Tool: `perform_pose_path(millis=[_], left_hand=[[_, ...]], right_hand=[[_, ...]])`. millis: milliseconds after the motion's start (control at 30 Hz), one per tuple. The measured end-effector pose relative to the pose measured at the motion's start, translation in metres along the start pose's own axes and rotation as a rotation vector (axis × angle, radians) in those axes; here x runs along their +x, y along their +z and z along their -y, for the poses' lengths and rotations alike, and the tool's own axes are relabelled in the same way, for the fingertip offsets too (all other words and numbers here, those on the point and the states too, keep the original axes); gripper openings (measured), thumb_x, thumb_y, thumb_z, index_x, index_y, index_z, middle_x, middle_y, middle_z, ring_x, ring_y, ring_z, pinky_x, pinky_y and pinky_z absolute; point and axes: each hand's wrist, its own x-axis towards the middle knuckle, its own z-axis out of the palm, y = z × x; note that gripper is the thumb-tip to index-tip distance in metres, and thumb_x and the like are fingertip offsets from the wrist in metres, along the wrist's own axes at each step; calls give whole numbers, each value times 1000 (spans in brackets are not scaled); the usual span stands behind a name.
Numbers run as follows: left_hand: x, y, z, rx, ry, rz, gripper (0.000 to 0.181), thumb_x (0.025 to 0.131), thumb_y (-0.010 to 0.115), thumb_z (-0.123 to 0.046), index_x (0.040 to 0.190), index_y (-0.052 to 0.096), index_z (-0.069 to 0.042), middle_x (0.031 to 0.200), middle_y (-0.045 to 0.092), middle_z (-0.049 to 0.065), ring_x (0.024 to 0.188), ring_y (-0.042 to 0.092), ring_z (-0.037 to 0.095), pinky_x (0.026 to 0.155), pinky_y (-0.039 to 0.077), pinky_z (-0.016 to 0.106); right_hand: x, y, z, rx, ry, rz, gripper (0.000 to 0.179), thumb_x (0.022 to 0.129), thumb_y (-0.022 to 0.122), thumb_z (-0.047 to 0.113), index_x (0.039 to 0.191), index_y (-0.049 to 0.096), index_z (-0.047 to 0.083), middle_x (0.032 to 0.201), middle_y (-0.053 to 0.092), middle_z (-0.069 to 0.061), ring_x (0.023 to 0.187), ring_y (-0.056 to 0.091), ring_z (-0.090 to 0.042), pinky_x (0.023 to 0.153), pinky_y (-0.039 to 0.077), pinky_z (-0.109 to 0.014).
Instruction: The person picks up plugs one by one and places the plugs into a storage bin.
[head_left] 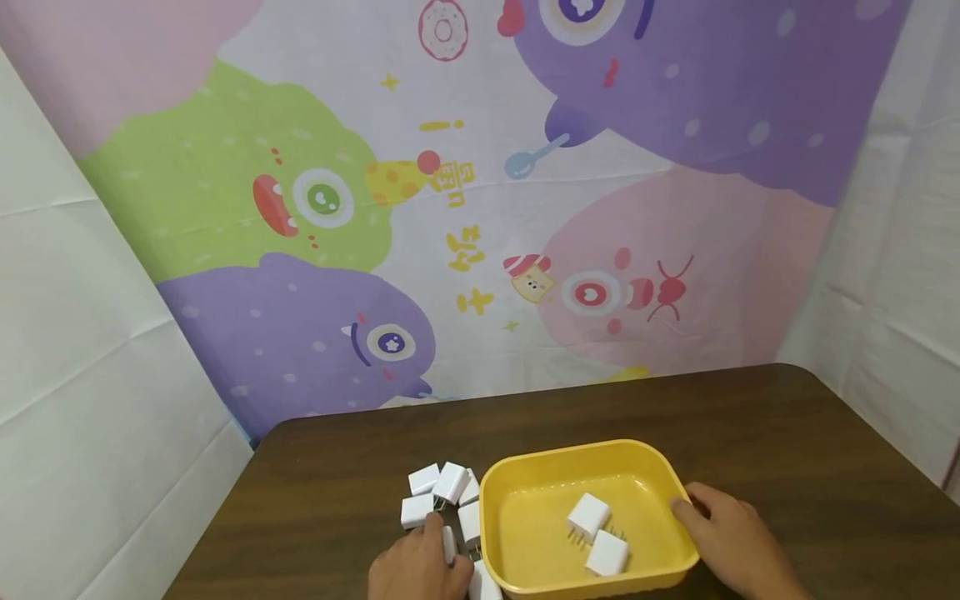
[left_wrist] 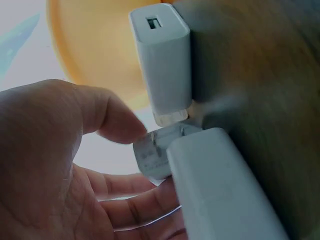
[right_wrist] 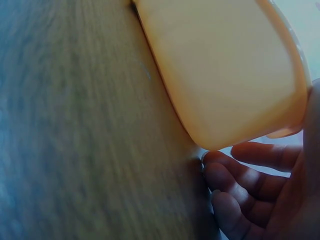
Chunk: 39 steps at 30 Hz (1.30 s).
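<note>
My left hand (head_left: 422, 560) pinches a white charger plug (left_wrist: 157, 150) between thumb and fingers, its pronged face showing in the left wrist view. Right beside that plug are two more, an upright charger with a USB port (left_wrist: 165, 65) and a plain white one (left_wrist: 220, 185). The right hand (head_left: 731, 533) holds the right side of a yellow plastic bin (head_left: 588, 454), thumb at the rim and fingers along the outer wall. Inside the bin lie two white chargers, one farther back (head_left: 588, 514) and one nearer (head_left: 607, 553), with metal prongs showing.
Several white chargers (head_left: 417, 510) are grouped on the dark wooden table (head_left: 337, 458), left of the bin and beyond the left hand. A cartoon-printed cloth (head_left: 480, 208) hangs behind the table, with white cloth (head_left: 90, 333) at the sides.
</note>
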Motion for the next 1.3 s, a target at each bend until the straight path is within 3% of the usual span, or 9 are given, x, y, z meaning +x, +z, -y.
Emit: perform_pose_path(millis=[167, 300, 467, 700, 967, 1167, 1300], left_hand=[[4, -1, 0, 2, -37, 44, 47, 74, 66, -35, 116, 66, -14, 89, 67, 5, 75, 65, 30, 61, 49, 52], [6, -2, 0, 12, -63, 19, 43, 73, 67, -36, 109, 66, -12, 80, 63, 4, 67, 62, 26, 57, 48, 50], [7, -7, 0, 7, -89, -49, 38, 73, 68, -35, 101, 61, -11, 69, 53, 1, 58, 54, 21, 51, 43, 47], [5, -11, 0, -23, -45, -197, 38, 69, 70, -32, 100, 61, -11, 73, 60, 2, 59, 59, 25, 49, 42, 48], [5, -16, -2, -67, -42, -290, 38, 75, 67, -30, 110, 64, -16, 80, 65, 1, 66, 64, 26, 53, 46, 49], [4, -19, -3, -94, -29, -361, 36, 78, 67, -30, 111, 66, -18, 85, 69, 0, 70, 66, 26, 55, 48, 48], [4, -20, -3, -96, -13, -388, 34, 78, 68, -30, 110, 66, -17, 84, 69, 0, 68, 65, 25, 54, 48, 47]], right_hand=[[0, 0, 0, 15, 6, 6, 35, 102, 50, 38, 111, 65, 7, 74, 56, -3, 67, 52, -19, 60, 41, -35], [1, 0, -1, 8, 4, 10, 39, 103, 49, 40, 115, 64, 6, 75, 56, -2, 68, 52, -18, 61, 41, -35], [1, 0, -3, 1, 4, 9, 39, 103, 49, 41, 114, 63, 6, 75, 55, -2, 68, 51, -18, 61, 40, -35], [1, 0, -5, -5, 2, 9, 37, 103, 49, 41, 110, 62, 7, 73, 53, -3, 67, 50, -19, 61, 39, -35], [1, 1, -6, -11, 0, 0, 36, 102, 50, 41, 107, 63, 8, 72, 53, -3, 66, 50, -19, 60, 39, -35], [1, 1, -5, -14, -14, -9, 34, 102, 50, 43, 101, 62, 11, 71, 52, -3, 65, 50, -19, 59, 38, -35], [1, 1, -5, -26, -14, -9, 34, 102, 50, 42, 105, 64, 11, 72, 53, -2, 67, 51, -18, 61, 39, -34]])
